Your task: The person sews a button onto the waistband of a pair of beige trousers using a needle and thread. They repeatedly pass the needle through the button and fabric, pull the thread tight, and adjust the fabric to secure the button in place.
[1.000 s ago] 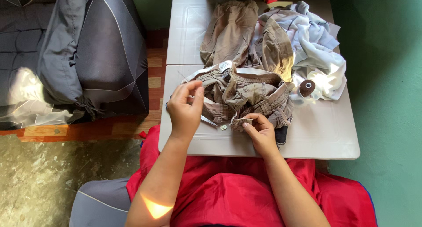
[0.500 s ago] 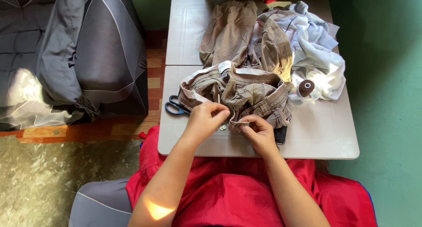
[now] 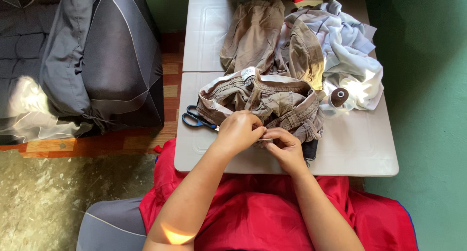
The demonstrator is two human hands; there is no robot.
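A crumpled pair of khaki trousers (image 3: pixel 265 98) lies on a pale grey table (image 3: pixel 350 149). My left hand (image 3: pixel 238 132) and my right hand (image 3: pixel 287 146) meet at the trousers' near edge, at a small khaki flap. The right hand pinches that flap. The fingers of the left hand are closed against the same spot; a needle seen there earlier is now hidden, so I cannot tell whether it is still held. Blue-handled scissors (image 3: pixel 194 120) lie just left of my left hand. A brown thread spool (image 3: pixel 339 97) stands to the right of the trousers.
A white and pale blue garment (image 3: pixel 350 51) is heaped at the table's back right. A dark phone-like object (image 3: pixel 311 149) lies by my right hand. A grey cushioned sofa (image 3: pixel 82 56) stands to the left. Red cloth (image 3: pixel 253 207) covers my lap.
My left hand came down from a raised position at the left and moved right to the khaki flap held by my right hand. The scissors came into view as it moved.
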